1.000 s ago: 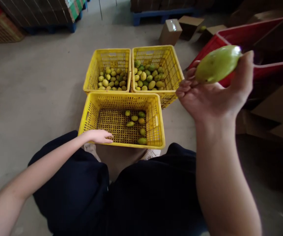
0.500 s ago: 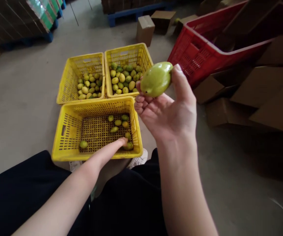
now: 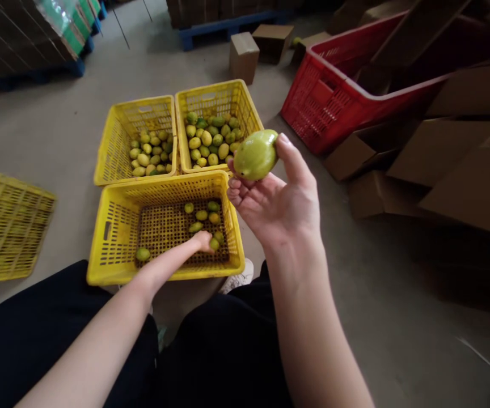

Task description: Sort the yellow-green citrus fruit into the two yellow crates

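My right hand (image 3: 285, 209), raised palm up, pinches a glossy green mango (image 3: 256, 154) between thumb and fingertips. Down in the front yellow crate (image 3: 119, 263), my left hand (image 3: 203, 241) has its fingers closed around a small yellow-green mango (image 3: 214, 243); the fingertips are partly hidden. Several more loose mangoes (image 3: 201, 215) lie on the crate's grid floor near its right end. One green mango (image 3: 143, 254) rests alone toward the left front.
Two yellow crates (image 3: 113, 141) with mangoes stand just behind the front one. Another filled yellow crate (image 3: 15, 226) is at far left. To the right are a red crate (image 3: 317, 102) and open cardboard boxes (image 3: 398, 192). A small carton (image 3: 244, 56) stands behind.
My left hand has lifted a mango slightly from the right front corner of the crate and shifted back. My right hand still holds its mango. The view has turned left, showing the left crate.
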`<control>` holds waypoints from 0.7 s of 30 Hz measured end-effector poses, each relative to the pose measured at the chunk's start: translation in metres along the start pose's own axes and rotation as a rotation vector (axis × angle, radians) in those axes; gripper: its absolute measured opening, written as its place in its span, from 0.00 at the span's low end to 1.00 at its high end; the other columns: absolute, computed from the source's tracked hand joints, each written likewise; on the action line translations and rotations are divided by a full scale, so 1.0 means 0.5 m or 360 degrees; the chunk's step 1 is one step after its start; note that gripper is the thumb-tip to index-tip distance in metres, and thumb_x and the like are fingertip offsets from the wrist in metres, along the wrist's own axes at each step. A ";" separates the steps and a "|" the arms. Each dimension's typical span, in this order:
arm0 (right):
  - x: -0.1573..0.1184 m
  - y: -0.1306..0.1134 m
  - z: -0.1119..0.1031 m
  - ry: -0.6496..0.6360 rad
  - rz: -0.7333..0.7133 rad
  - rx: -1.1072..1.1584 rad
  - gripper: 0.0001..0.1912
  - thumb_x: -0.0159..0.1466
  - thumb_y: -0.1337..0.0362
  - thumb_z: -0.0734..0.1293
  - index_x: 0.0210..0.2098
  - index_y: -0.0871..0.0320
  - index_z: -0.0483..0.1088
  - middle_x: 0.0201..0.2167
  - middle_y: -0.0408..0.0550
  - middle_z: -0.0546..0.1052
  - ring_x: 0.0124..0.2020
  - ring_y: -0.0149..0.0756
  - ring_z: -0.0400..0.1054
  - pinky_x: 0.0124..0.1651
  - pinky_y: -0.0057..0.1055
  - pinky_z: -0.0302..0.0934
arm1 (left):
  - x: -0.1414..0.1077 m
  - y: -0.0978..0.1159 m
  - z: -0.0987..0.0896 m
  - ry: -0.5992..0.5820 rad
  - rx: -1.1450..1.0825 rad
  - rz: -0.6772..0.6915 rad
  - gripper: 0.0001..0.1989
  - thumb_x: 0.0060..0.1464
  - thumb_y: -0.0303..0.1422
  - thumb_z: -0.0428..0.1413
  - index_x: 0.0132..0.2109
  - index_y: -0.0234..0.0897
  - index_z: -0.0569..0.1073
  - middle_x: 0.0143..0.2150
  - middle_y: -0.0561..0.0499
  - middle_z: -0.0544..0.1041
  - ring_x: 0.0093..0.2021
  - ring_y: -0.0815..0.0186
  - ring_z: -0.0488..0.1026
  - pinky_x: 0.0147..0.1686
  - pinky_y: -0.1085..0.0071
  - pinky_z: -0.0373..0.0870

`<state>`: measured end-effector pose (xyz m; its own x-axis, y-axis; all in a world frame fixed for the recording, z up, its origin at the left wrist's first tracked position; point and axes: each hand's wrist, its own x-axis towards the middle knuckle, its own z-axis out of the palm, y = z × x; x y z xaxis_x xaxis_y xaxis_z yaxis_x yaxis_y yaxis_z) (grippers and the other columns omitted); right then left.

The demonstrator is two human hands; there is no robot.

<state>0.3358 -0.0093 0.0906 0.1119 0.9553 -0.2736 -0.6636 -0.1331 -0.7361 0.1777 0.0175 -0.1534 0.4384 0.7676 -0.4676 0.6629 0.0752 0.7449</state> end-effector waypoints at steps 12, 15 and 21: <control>0.058 0.115 0.110 -0.0096 -0.0081 -0.0348 0.23 0.51 0.42 0.73 0.34 0.54 0.74 0.26 0.44 0.74 0.24 0.32 0.67 0.28 0.32 0.66 | -0.247 0.037 -0.399 0.0718 -0.0100 0.0266 0.26 0.45 0.46 0.65 0.47 0.34 0.76 0.46 0.43 0.81 0.44 0.55 0.78 0.47 0.59 0.75; 0.033 0.145 0.147 -0.0087 -0.0221 -0.0564 0.23 0.49 0.43 0.75 0.33 0.54 0.74 0.27 0.45 0.76 0.26 0.33 0.69 0.28 0.31 0.65 | -0.312 0.048 -0.420 0.0937 -0.0523 0.0555 0.30 0.44 0.48 0.67 0.51 0.35 0.73 0.51 0.42 0.78 0.45 0.58 0.78 0.45 0.62 0.76; -0.003 0.202 0.157 -0.0162 -0.0724 -0.1180 0.26 0.46 0.46 0.79 0.38 0.55 0.75 0.34 0.49 0.80 0.34 0.41 0.74 0.37 0.39 0.70 | -0.336 0.054 -0.396 0.1248 -0.0624 0.0878 0.34 0.39 0.46 0.72 0.52 0.40 0.73 0.53 0.43 0.74 0.51 0.56 0.75 0.46 0.62 0.78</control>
<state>0.2107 -0.0035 0.0651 0.1585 0.9717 0.1749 0.0851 0.1630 -0.9829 0.0016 0.0166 0.0397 0.0097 0.9465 0.3226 0.1841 -0.3188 0.9298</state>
